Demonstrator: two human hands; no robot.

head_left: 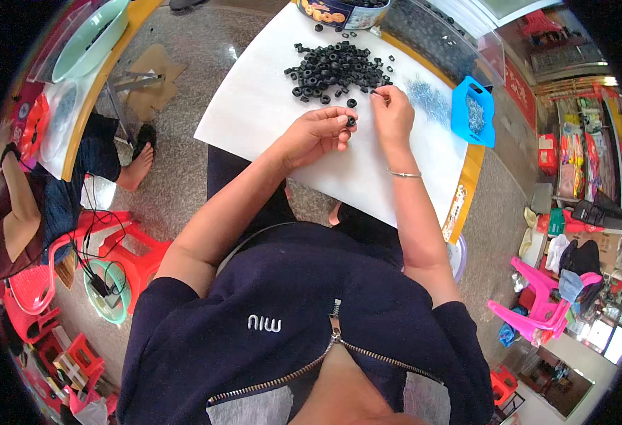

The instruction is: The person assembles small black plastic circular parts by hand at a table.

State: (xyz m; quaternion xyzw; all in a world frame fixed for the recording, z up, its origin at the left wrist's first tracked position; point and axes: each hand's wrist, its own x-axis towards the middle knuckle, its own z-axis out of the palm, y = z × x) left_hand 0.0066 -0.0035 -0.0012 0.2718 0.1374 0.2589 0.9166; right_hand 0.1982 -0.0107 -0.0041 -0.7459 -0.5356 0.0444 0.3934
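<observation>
Between thumb and fingers of my left hand (319, 136) is a small round black plastic part (351, 122) with a hole in its middle. My right hand (394, 115) is closed in a pinch at the near right edge of a heap of small black plastic parts (339, 65). Something dark shows at its fingertips, too small and covered to make out. A loose black part (352, 103) lies on the white tabletop (254, 106) between my hands and the heap. Right of my right hand, tiny clear bluish pieces (430, 100) are scattered.
A blue plastic basket (472, 113) holding tiny clear pieces stands at the table's right edge. Behind the heap are a printed tub (343, 13) and a clear bin (438, 46) of dark parts. Another person's foot (138, 170) and a red stool (134, 248) are at left.
</observation>
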